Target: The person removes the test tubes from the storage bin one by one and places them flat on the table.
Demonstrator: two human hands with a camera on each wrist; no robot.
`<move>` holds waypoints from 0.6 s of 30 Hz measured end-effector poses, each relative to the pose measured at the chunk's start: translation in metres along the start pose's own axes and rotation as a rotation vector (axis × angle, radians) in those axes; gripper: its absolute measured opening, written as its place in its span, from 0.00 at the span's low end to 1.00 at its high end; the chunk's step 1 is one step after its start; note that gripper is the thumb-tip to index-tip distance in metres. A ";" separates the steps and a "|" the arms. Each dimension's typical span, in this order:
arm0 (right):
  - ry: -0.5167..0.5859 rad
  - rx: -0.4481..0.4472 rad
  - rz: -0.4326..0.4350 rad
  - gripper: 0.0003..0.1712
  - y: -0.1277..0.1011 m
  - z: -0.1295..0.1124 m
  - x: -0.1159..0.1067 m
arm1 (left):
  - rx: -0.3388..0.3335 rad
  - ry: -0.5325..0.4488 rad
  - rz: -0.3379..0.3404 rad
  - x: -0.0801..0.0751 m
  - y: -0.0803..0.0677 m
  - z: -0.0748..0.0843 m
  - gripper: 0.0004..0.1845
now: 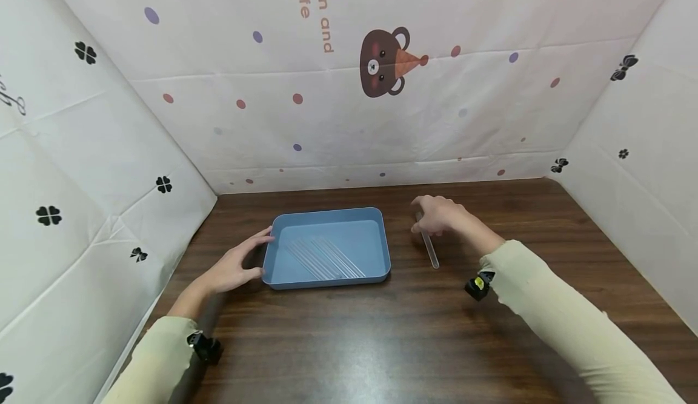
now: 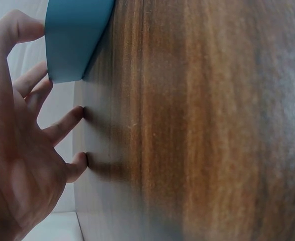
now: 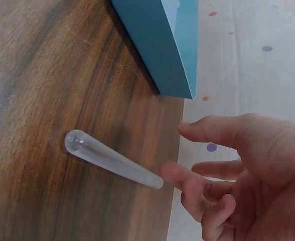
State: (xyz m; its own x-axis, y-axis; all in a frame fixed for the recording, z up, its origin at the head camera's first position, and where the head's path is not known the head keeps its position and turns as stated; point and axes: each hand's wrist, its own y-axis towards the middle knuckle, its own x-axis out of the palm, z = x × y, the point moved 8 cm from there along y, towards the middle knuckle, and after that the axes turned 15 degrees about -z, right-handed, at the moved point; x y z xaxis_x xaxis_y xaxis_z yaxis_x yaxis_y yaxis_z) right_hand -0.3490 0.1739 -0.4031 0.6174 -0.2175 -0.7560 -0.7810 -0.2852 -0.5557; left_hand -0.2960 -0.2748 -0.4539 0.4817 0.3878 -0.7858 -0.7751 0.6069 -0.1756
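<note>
A shallow blue tray point(image 1: 332, 215) lies on the table, with several thin clear rods point(image 1: 326, 258) slanting side by side in it. My left hand point(image 1: 233, 266) spans the tray's left side, thumb and fingertips touching its wall point(image 2: 72, 45); two other fingers reach down to the tabletop. Right of the tray lies a clear test tube point(image 1: 429, 249), its rounded end toward me. Over its far end hovers my right hand point(image 1: 438, 215). In the right wrist view the fingers point(image 3: 172, 173) are spread beside the tube's far end point(image 3: 117, 163), not wrapped round it.
The dark wood table point(image 1: 338, 343) meets a white patterned cloth wall point(image 1: 327, 119) at the back, with similar cloth on the left point(image 1: 82, 210) and right point(image 1: 638, 198). A small black camera sits at each wrist, the left one point(image 1: 205, 347) close above the table.
</note>
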 end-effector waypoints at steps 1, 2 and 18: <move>-0.002 -0.002 -0.001 0.45 0.000 -0.001 -0.001 | 0.002 0.003 0.001 0.000 0.000 0.000 0.40; -0.004 -0.002 -0.004 0.44 0.001 -0.002 -0.001 | 0.005 0.005 0.003 0.000 0.000 0.000 0.40; -0.030 -0.042 0.010 0.37 0.003 -0.024 0.000 | 0.007 0.018 0.012 0.000 -0.001 0.001 0.39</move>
State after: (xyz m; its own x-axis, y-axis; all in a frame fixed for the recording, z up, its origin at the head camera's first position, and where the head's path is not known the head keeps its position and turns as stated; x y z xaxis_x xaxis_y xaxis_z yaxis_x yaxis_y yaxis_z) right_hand -0.3494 0.1504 -0.3962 0.6059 -0.1923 -0.7719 -0.7820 -0.3221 -0.5336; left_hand -0.2952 -0.2750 -0.4532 0.4653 0.3825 -0.7983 -0.7775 0.6076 -0.1620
